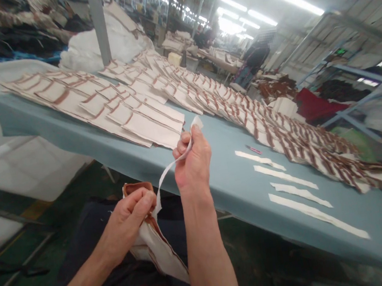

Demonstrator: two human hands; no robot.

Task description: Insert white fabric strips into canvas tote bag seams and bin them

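Note:
My left hand (130,215) is closed around a cream fabric piece with brown trim (158,249), held low over my lap. My right hand (193,159) is raised above it and pinches a thin white strip (166,171) that runs down to the fabric piece in my left hand. The strip's upper end sticks out above my right fingers. Both hands hang in front of the near edge of a long blue-grey table (223,176).
Rows of overlapped cream pieces with brown trim (131,108) cover the table's far side and run away to the right. Several white strips (285,175) and a small pink marker (254,149) lie on the table at the right. A person (253,58) stands far behind.

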